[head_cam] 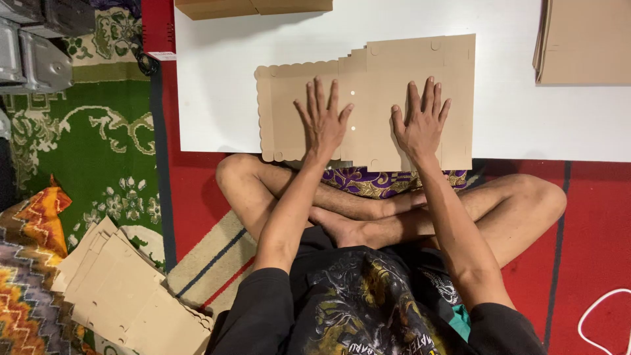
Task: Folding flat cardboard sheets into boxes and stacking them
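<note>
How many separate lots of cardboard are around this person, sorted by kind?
Flat die-cut cardboard sheet under left hand and right hand: 1
Stacks of flat cardboard: 2, at far right and lower left
Cardboard box at top edge: 1
Total: 4

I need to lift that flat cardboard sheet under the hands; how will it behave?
The cardboard sheet looks thin and flat, so probably light. Its scored folds suggest it would bend there if lifted by one edge. On the smooth white board it would likely slide easily when pushed.
</note>
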